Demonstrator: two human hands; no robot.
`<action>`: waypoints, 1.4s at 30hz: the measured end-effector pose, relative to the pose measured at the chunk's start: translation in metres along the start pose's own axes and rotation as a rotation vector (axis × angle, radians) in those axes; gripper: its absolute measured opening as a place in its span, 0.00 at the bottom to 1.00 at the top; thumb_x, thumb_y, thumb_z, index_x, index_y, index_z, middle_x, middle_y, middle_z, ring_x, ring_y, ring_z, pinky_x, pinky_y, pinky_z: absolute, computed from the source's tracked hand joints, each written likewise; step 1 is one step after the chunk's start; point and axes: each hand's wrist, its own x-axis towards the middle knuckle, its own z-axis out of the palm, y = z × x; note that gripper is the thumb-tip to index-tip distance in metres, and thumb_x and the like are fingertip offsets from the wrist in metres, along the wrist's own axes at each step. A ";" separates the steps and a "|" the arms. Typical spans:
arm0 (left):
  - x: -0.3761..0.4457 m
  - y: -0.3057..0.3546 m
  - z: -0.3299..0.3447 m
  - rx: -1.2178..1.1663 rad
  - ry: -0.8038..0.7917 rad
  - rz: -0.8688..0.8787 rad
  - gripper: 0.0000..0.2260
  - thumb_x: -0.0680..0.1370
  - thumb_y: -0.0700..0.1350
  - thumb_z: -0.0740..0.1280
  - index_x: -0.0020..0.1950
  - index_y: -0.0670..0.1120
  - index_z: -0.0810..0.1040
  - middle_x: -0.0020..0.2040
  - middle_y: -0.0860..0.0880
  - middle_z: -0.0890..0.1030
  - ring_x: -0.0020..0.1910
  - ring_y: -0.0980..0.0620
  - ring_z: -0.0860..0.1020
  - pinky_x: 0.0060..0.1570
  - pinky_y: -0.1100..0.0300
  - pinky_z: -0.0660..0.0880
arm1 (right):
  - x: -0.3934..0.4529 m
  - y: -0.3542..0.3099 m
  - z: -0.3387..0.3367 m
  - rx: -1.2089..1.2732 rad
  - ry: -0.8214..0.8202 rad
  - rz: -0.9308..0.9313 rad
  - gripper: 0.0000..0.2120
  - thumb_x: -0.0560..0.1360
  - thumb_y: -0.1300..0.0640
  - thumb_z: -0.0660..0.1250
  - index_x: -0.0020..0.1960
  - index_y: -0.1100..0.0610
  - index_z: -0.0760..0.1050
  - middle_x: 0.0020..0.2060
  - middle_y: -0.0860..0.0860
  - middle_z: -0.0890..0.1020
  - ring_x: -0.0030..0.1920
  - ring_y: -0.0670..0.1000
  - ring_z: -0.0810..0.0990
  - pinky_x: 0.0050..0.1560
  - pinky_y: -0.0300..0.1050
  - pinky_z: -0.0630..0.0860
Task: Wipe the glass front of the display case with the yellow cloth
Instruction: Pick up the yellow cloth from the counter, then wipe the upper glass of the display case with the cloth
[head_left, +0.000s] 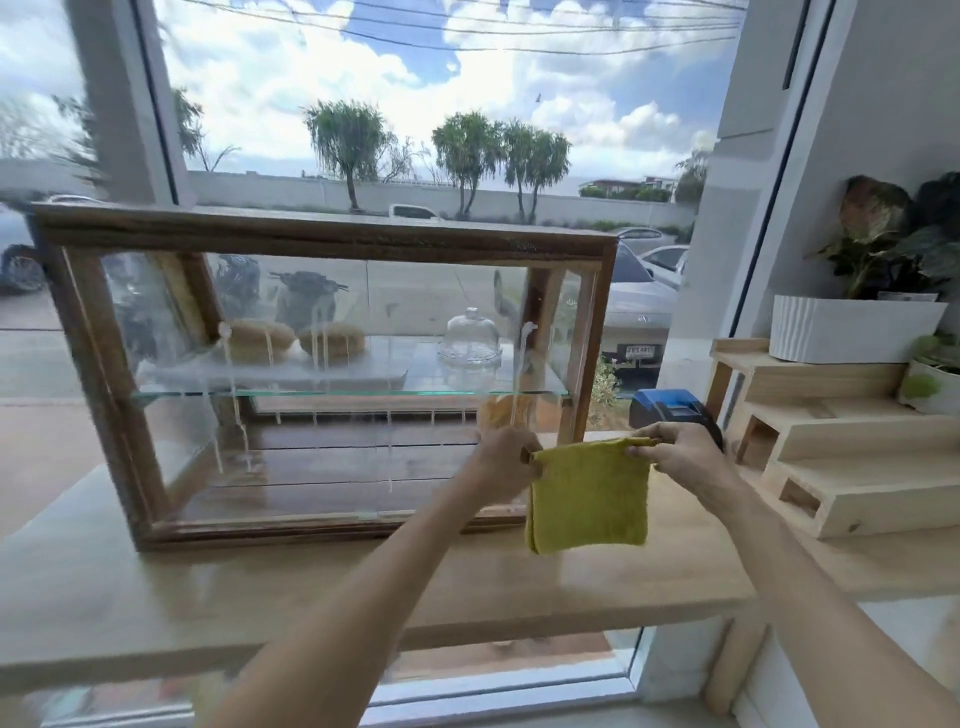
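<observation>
Both hands up in front of the case's lower right corner, each pinching a top corner of the yellow cloth (589, 499): left hand (506, 462) clamped on the left corner, right hand (680, 454) on the right corner, fingers closed on fabric. Cloth hangs free between them, folded into a rough square, top edge stretched horizontal left-to-right, body dropping straight down, bottom edge clear of the worktop (260, 587). Flat face toward camera. It overlaps the right end of the display case (332, 234) in view; can't tell if it touches the frame. Case sits on the light wood worktop, long axis left-right, dark wood frame, glass front (311, 457) facing the person and slightly angled. White runs of liquid streak down the glass, heaviest left of centre and near the right post. Inside: glass shelf (337, 391) mid-height carrying two round buns (296, 338) on a white tray and a clear glass dome (470, 335) to their right. Right of the case: blue device (667, 408) behind the right hand, then stepped pale wood riser (841, 467) with a white planter (852, 330) on top. Window behind shows street and parked cars.
</observation>
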 end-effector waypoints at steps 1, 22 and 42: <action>-0.005 -0.004 -0.012 -0.008 0.013 0.001 0.05 0.76 0.40 0.68 0.50 0.42 0.81 0.42 0.49 0.78 0.41 0.51 0.75 0.37 0.64 0.71 | -0.005 -0.011 0.006 -0.003 -0.006 -0.024 0.05 0.71 0.63 0.73 0.41 0.54 0.80 0.44 0.52 0.82 0.50 0.52 0.76 0.54 0.51 0.74; 0.004 0.016 -0.132 0.033 0.589 0.148 0.05 0.75 0.43 0.68 0.49 0.47 0.82 0.47 0.51 0.82 0.42 0.51 0.78 0.41 0.58 0.73 | -0.004 -0.122 0.085 0.174 0.702 -0.427 0.04 0.74 0.61 0.71 0.49 0.58 0.79 0.36 0.51 0.83 0.38 0.52 0.83 0.39 0.41 0.80; 0.040 0.012 -0.159 0.454 1.041 0.445 0.11 0.67 0.46 0.77 0.46 0.45 0.82 0.42 0.50 0.81 0.44 0.47 0.77 0.28 0.59 0.74 | 0.052 -0.115 0.154 -0.116 0.852 -0.610 0.27 0.78 0.54 0.50 0.75 0.63 0.54 0.76 0.60 0.55 0.76 0.58 0.52 0.76 0.54 0.48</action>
